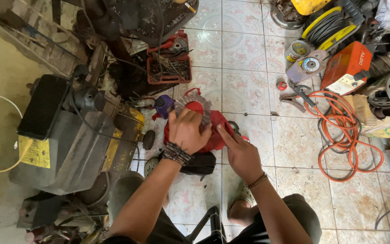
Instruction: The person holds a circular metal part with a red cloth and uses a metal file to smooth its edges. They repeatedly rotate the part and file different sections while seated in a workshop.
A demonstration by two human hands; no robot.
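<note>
Setting: a cluttered workshop with a pale patterned tile floor, seen from above a seated person's knees.
Left hand: it lies on top of the red machine part, fingers curled over its upper edge; a dark beaded bracelet circles the wrist. The palm faces down, so I cannot tell how tightly it grips.
Right hand: just right of the left hand, forefinger stretched out and touching the red part's right side, the other fingers loosely bent. It pinches nothing that I can see. A thin band sits on the wrist.
Red machine part: in the middle of the scene, held above the floor in front of the knees, partly hidden under both hands.
Finned grey disc: at the far edge of the red part, touching it, just beyond the left fingers.
Purple cap: just left of the disc.
Black part: below the red part, near the left wrist.
Left side: a large grimy black and yellow machine, with a white cable looping beside it.
Far middle: a red tool tray full of small tools.
Right side: a coiled orange hose, an orange box-shaped machine and a yellow cable reel, all well apart from the hands.
</note>
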